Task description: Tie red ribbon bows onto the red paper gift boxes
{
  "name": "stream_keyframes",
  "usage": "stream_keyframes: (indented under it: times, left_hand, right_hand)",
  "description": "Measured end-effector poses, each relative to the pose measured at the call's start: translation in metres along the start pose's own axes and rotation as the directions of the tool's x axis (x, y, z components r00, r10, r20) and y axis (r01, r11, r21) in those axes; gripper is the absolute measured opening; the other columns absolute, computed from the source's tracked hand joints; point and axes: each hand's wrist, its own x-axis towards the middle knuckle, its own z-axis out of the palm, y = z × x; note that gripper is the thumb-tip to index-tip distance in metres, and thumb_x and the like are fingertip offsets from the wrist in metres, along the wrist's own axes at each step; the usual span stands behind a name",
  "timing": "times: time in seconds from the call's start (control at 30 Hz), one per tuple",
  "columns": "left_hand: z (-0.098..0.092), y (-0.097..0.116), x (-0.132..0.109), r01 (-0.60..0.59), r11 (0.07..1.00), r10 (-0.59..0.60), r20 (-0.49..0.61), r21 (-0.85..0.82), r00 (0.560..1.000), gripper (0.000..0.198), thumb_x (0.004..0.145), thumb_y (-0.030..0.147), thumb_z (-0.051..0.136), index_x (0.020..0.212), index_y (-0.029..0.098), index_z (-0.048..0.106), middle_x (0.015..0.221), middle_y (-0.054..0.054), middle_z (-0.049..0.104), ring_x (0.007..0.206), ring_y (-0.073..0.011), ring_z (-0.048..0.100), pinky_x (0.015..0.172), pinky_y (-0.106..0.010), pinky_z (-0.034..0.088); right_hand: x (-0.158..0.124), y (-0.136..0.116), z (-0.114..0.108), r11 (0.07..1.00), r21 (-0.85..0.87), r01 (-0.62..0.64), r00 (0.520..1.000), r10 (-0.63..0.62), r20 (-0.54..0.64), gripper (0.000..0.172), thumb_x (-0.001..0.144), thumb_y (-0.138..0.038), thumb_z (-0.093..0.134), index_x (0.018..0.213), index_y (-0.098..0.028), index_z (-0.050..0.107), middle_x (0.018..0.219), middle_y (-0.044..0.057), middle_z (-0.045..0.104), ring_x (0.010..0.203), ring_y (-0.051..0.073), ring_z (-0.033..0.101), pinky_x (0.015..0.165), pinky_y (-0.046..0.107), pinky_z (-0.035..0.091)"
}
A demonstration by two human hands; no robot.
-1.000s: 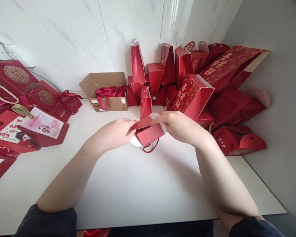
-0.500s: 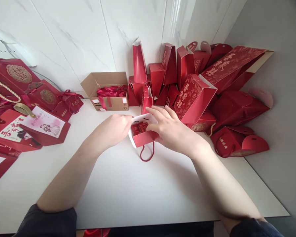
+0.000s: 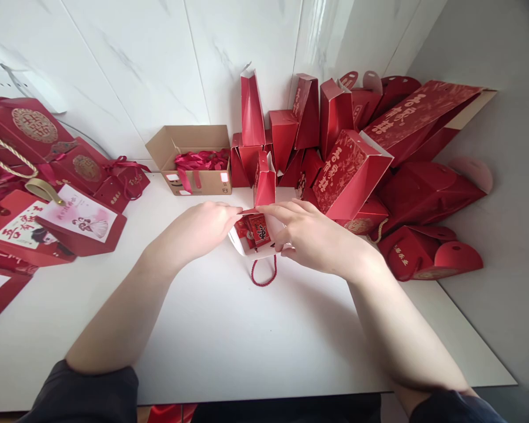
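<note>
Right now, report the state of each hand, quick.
Left hand: closed on the left edge of the small red box.
Right hand: holding the same box's right side, fingers across its open top.

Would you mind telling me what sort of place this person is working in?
Likely an indoor gift-packing corner, perhaps at home: a white table against a tiled wall, a heap of red gift boxes, and a cardboard box of red ribbons.

Hidden, cut off
The left hand [image 3: 207, 226] and right hand [image 3: 311, 235] cover the sides of the small box [image 3: 256, 234] — its print is unreadable; the red bags [image 3: 9, 135] at nine o'clock run off-frame.
</note>
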Motion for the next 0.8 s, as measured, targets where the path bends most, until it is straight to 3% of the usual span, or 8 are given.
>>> stream_keyframes:
  times: [0.13, 0.37, 0.67, 0.8]
  left_hand:
    - [0.001, -0.0031, -0.0017, -0.031, 0.999, 0.031, 0.001, 0.032, 1.0, 0.031, 0.096, 0.03, 0.042, 0.102, 0.024, 0.071, 0.097, -0.006, 0.073, 0.098, -0.0256, 0.066, 0.078, -0.032, 0.048]
    - [0.0002, -0.0029, -0.0035, -0.094, 0.991, 0.091, 0.031, 0.099, 0.995, 0.032, 0.095, 0.027, 0.042, 0.111, 0.027, 0.069, 0.105, -0.003, 0.073, 0.094, -0.0235, 0.067, 0.078, -0.032, 0.049]
    - [0.0015, -0.0019, -0.0015, -0.127, 0.978, 0.121, 0.041, 0.163, 0.992, 0.039, 0.095, 0.019, 0.038, 0.122, 0.031, 0.064, 0.119, 0.002, 0.069, 0.101, -0.0218, 0.067, 0.084, -0.034, 0.05]
    - [0.0006, -0.0011, -0.0027, -0.123, 0.979, 0.116, 0.049, 0.165, 0.992, 0.04, 0.095, 0.019, 0.037, 0.123, 0.032, 0.063, 0.119, 0.002, 0.069, 0.1, -0.0221, 0.067, 0.082, -0.035, 0.051]
  right_hand:
    - [0.0002, -0.0006, -0.0009, 0.999, -0.006, -0.032, 0.999, 0.032, 0.03, 0.029, 0.083, -0.003, 0.056, 0.084, -0.022, 0.078, 0.143, 0.006, 0.052, 0.128, 0.031, 0.048, 0.108, 0.052, 0.039]
    - [-0.0014, -0.0013, -0.0016, 0.997, 0.014, -0.075, 0.995, 0.074, 0.066, 0.032, 0.084, -0.001, 0.054, 0.099, -0.019, 0.076, 0.142, 0.009, 0.053, 0.129, 0.033, 0.048, 0.102, 0.05, 0.045]
    - [-0.002, 0.0006, -0.007, 0.995, 0.01, -0.095, 0.989, 0.093, 0.117, 0.034, 0.086, 0.0, 0.052, 0.095, -0.022, 0.076, 0.136, 0.008, 0.057, 0.13, 0.029, 0.048, 0.102, 0.045, 0.046]
    - [-0.0022, -0.0004, -0.0056, 0.995, 0.012, -0.097, 0.988, 0.095, 0.12, 0.038, 0.085, 0.001, 0.052, 0.104, -0.022, 0.075, 0.137, 0.008, 0.057, 0.132, 0.029, 0.046, 0.102, 0.045, 0.046]
